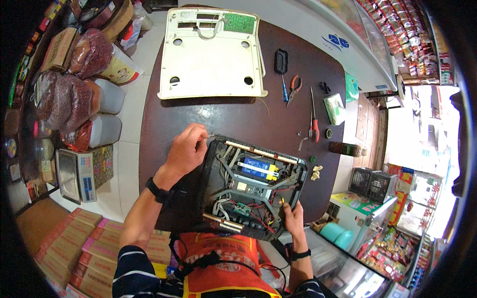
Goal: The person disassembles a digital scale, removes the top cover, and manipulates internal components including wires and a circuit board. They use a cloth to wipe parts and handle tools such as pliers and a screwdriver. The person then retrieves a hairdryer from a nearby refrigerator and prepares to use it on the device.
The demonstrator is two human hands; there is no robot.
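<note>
An opened black device base [251,186], which looks like the lower half of a weighing scale, is tilted at the table's near edge. Inside it show a blue and yellow battery [256,167], metal brackets, a small green circuit board [242,208] and loose red, white and black wires. My right hand [294,218] grips its near right side, the thumb on the rim by a small yellow piece. At its far left corner my left hand [189,146] is closed in a pinch; what the fingertips hold is too small to make out. Beyond lies a cream housing [213,67] with a green board [239,23].
On the brown table [223,115] are a black tray [281,61], a blue screwdriver [284,89], orange-handled pliers [294,90], a red screwdriver [315,126], a tissue pack [335,109] and a tape roll [329,133]. Left stands a scale [78,176]; a freezer [318,30] stands behind.
</note>
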